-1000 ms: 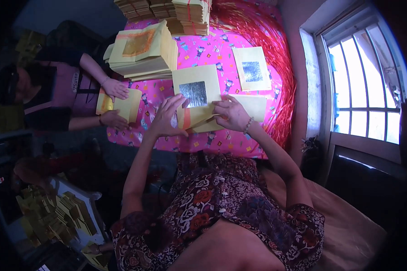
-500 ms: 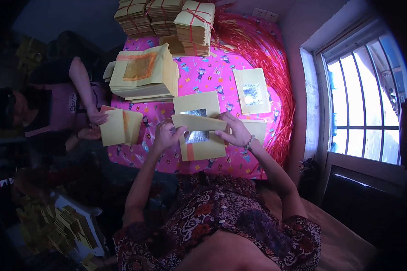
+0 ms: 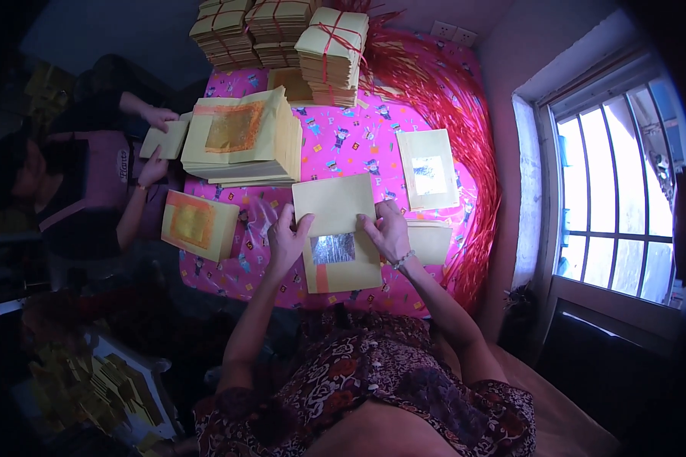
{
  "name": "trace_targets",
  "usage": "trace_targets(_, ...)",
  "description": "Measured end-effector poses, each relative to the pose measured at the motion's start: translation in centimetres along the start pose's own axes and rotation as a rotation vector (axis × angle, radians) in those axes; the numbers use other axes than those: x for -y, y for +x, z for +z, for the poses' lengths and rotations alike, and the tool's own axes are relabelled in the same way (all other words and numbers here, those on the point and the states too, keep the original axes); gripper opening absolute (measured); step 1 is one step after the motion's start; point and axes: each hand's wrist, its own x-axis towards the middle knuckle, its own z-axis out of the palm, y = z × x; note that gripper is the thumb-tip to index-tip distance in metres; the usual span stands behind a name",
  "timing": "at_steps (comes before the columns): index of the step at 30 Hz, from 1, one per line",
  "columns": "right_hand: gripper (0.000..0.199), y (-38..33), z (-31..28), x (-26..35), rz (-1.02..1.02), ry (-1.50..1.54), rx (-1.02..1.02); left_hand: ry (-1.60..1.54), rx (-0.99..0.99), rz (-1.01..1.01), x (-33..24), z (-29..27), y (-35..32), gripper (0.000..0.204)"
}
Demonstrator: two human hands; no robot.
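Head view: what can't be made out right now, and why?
Head view: upper part of the silver patch, hidden by the yellow sheet in the left hand and right hand.
Head view: back of the leftmost tied bundle, cut off by the upper edge.
Head view: count of lower-left papers, too dark and blurred.

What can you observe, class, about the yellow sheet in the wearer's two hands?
The sheet is pale yellow, thin and papery, its visible face plain. It looks roughly flat. The left hand and right hand hold its sides near the lower edge, thumbs on top. It overlaps paper bearing a silver square, partly hiding that square.
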Motion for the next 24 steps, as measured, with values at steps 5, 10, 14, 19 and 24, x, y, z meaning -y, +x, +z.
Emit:
trace_targets(5, 0.037, 0.1, 0.1, 0.5, 0.057, 0.01, -0.014, -0.063, -0.062, -0.031, 0.2, 1.2, -0.1, 0.027)
trace_targets(10, 0.037, 0.4, 0.2, 0.3, 0.083, -0.008, 0.008, -0.115, -0.099, -0.051, -0.2, 1.4, 0.0, 0.035)
trace_targets(14, 0.037, 0.5, 0.4, -0.2, 0.106, -0.018, 0.02, -0.071, -0.085, -0.049, 0.0, 1.5, 0.0, 0.038)
trace_targets(19, 0.035, 0.4, 0.9, 0.1, 0.071, -0.054, -0.023, -0.083, -0.106, -0.061, -0.4, 1.8, -0.2, 0.042)
trace_targets(24, 0.032, 0.1, 1.2, 0.5, 0.112, -0.104, -0.041, -0.03, -0.167, 0.012, -0.5, 2.3, -0.5, 0.039)
